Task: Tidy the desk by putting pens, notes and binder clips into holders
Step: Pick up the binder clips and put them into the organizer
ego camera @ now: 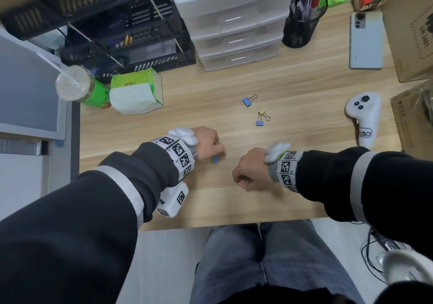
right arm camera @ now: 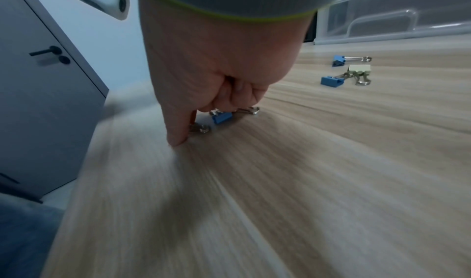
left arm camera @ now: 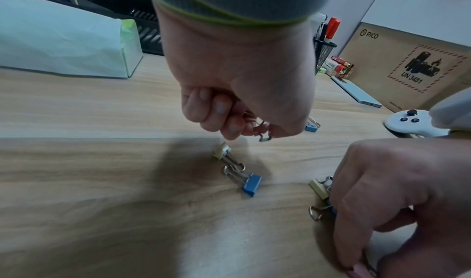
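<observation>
My left hand (ego camera: 210,149) hovers low over the wooden desk (ego camera: 210,198), fingers curled round the wire handles of a binder clip (left arm camera: 264,135). Just under it lie a cream clip (left arm camera: 221,151) and a blue clip (left arm camera: 252,184), handles crossed. My right hand (ego camera: 241,174) presses a fingertip on the desk and grips several clips: a pink one (ego camera: 243,184), a yellow one (left arm camera: 318,188) and a blue one (right arm camera: 221,117). Further back lie a blue clip (ego camera: 247,101), a yellow clip (ego camera: 262,112) and another blue clip (ego camera: 259,123). A black mesh pen cup (ego camera: 297,32) with pens stands at the back.
A clear drawer unit (ego camera: 234,22) and a black mesh rack (ego camera: 105,34) line the back. A tissue pack (ego camera: 136,92) and a drink cup (ego camera: 72,85) stand left. A phone (ego camera: 365,41), a white controller (ego camera: 363,116) and cardboard boxes (ego camera: 412,34) are right.
</observation>
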{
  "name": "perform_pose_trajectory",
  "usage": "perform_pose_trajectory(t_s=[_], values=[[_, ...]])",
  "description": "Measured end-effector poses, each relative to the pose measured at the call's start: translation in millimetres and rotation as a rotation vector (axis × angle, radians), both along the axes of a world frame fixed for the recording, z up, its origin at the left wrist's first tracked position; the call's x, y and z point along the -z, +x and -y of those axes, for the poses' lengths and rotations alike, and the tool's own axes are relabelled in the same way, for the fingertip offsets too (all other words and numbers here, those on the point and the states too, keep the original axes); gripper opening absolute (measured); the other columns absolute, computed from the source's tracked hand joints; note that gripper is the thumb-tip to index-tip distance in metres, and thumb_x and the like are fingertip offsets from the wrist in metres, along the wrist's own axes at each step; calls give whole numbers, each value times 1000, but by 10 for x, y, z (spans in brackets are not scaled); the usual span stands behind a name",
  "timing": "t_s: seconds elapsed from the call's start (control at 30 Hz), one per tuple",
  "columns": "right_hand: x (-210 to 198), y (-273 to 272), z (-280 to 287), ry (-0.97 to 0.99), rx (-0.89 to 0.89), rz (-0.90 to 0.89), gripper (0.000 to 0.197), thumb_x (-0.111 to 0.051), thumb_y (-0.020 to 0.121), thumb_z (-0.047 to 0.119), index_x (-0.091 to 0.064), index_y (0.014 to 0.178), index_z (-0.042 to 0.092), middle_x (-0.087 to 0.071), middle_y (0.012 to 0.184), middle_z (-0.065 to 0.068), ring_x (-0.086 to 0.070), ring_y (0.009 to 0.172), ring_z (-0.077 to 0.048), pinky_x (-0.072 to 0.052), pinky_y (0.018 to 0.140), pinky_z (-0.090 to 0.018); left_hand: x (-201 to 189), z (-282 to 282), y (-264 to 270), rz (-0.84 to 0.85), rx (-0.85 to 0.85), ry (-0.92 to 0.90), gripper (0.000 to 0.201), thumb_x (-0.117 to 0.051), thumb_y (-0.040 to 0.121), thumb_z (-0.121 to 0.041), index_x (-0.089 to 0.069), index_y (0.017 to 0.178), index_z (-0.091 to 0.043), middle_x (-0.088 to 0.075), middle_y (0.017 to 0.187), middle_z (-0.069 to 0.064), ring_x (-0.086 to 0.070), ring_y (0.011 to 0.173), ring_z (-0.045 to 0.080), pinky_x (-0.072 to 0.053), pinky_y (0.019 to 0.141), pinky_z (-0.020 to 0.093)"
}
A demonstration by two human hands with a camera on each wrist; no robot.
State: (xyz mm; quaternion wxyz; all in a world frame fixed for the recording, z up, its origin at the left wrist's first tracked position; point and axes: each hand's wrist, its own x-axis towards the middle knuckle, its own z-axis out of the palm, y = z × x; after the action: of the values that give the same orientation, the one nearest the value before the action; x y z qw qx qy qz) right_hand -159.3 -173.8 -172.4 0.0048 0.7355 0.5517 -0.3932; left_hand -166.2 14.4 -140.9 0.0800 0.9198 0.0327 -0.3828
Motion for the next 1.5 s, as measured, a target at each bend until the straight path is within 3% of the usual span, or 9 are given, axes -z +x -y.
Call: perform_pose_trajectory(t_s=[0.13, 0.23, 0.37, 0.5, 0.6, 0.93, 1.1, 1.33, 1.5], values=[[12, -27, -9, 28, 27, 30, 10, -51, 88, 35, -60, 84, 30, -52, 72, 12, -62, 75, -22, -55, 77, -33, 14, -1, -23, 43, -15, 2, 34, -53, 87, -37, -71, 88, -8, -72, 89, 12, -53, 67, 23, -36, 55, 27], [-43, 7, 0, 14, 265, -63, 11, -55, 80, 37, -57, 80, 27, -58, 73, 11, -61, 71, -18, -54, 70, -31, 2, 9, -33, 60, -28, -11, 36, -53, 88, -37, -71, 93, -5, -71, 92, 14, -53, 69, 24, -40, 60, 28], [-175, 246, -36, 129, 913, -524, 18, -55, 84, 29, -55, 75, 14, -63, 65, 2, -54, 60, -21, -43, 55, -29, -89, 2, 12, 82, -75, -52, 34, -55, 90, -37, -68, 100, -7, -69, 99, 11, -63, 87, 29, -50, 75, 35], [-306, 493, -111, 187, 1460, -1119, 8, -38, 76, 10, -42, 69, 11, -45, 54, -10, -34, 43, -16, -24, 43, -18, -240, -5, 120, 94, -104, -99, 32, -57, 89, -34, -66, 92, -3, -66, 88, 10, -55, 79, 25, -46, 67, 34], [-446, 590, -130, 187, 1502, -1329, 12, -41, 65, 13, -50, 72, 9, -49, 65, -13, -38, 48, -18, -28, 43, -18, -420, 2, 215, 172, -139, -129, 23, -57, 90, -31, -54, 80, -10, -49, 69, -3, -47, 72, 22, -32, 54, 28], [-669, 775, -340, 252, 1683, -1696, 30, -36, 102, 27, -56, 91, 8, -53, 79, -9, -60, 73, -22, -62, 61, -32, -963, 200, 575, 374, -94, -328, 20, -66, 82, -24, -50, 75, -15, -49, 63, -9, -42, 57, 9, -31, 50, 22], [-939, 904, -376, 344, 1626, -1691, 29, -32, 103, 20, -60, 103, 11, -65, 94, -11, -64, 85, -25, -61, 71, -41, -1195, 303, 714, 363, 25, -297, 18, -61, 75, -30, -49, 74, -16, -51, 64, -4, -47, 63, 19, -35, 55, 31], [-1095, 1062, -304, 352, 1695, -1623, 32, -35, 101, 17, -64, 91, 11, -67, 76, -7, -70, 62, -18, -60, 51, -32, -1364, 423, 855, 406, 120, -323, 36, -55, 68, -36, -66, 89, -10, -68, 83, 3, -60, 74, 21, -49, 65, 31], [-1129, 1208, -234, 388, 1758, -1613, 25, -38, 102, 12, -61, 92, 8, -61, 74, -8, -57, 68, -16, -58, 50, -26, -1527, 426, 980, 520, 65, -386, 18, -67, 77, -21, -70, 91, -11, -69, 84, 1, -56, 70, 13, -43, 61, 20]])
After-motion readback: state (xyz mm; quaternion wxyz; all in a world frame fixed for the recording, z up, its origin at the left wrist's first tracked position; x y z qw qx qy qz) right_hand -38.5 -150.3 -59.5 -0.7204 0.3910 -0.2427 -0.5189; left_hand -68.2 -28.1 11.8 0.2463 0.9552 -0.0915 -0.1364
